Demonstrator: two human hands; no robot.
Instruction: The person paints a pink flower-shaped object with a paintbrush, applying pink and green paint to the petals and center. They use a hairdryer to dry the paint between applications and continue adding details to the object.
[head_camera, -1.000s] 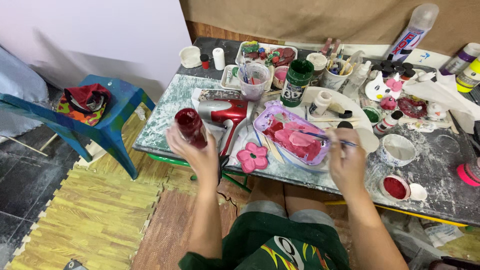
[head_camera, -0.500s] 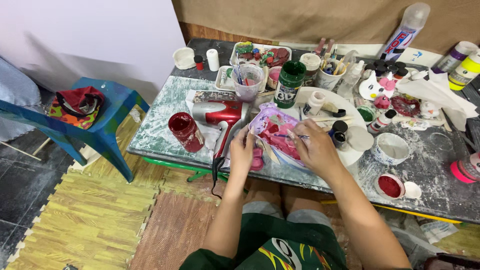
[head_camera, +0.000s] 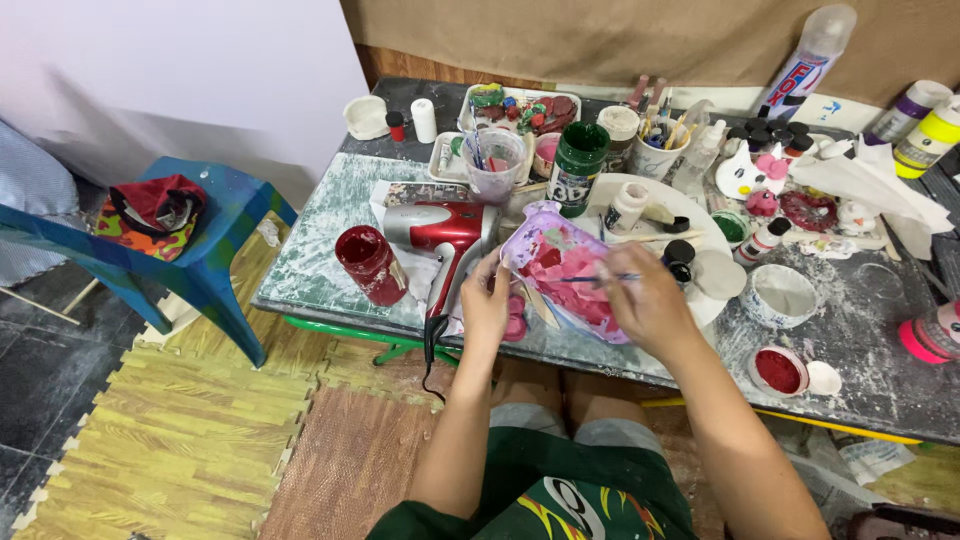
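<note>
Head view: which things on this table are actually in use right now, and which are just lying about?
In use: left hand steadying the purple tray; right hand holding a paintbrush over it.

Lying about: red hair dryer, red jar, green bottle, blue chair.

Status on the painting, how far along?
Done: much of the tray already carries pink and red over its lilac. In hand: left hand tilts the tray by its near edge, and right hand holds a brush with its tip on the painted face. Left: lilac patches along the top rim look unpainted. The red jar stands beside the dryer.
</note>
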